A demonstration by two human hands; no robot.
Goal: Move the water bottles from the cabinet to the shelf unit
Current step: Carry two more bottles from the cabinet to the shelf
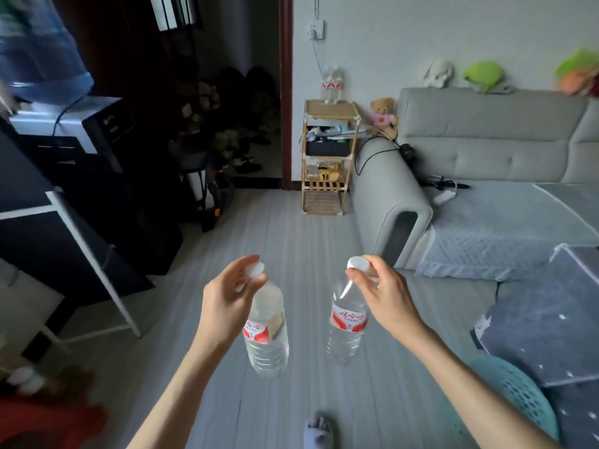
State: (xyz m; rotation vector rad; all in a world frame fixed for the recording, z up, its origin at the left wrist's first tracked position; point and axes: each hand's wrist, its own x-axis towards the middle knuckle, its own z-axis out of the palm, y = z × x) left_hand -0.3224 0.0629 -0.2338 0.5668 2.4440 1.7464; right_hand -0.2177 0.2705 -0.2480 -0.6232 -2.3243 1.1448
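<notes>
A person carried two water bottles across a living room, one hanging from each hand, toward a wooden shelf unit (327, 157) that stood against the far wall between a doorway and a grey sofa (470, 176). The left hand (223, 306) had its grip pinched round the white cap and neck of the left bottle (267, 335); the right hand (385, 296) held the right bottle (346, 325) the same way, fingertips closed just under its cap. Both bottles dangled upright above the grey floor (291, 238), near each other but apart, well short of the unit. Two more bottles (332, 84) already stood on the unit's top tier, toward its rear.

The step in hand appeared to be the carry. Done well, it would call for firm pinches, since a cap hold lets a full bottle swing and slip; steady arms and keeping the bottles apart would stop them knocking. On arrival, the free front part of the top tier looked the likeliest spot, each bottle lowered base first beside those standing there without tipping them. A slippered foot (319, 431) showed at the lower edge.
</notes>
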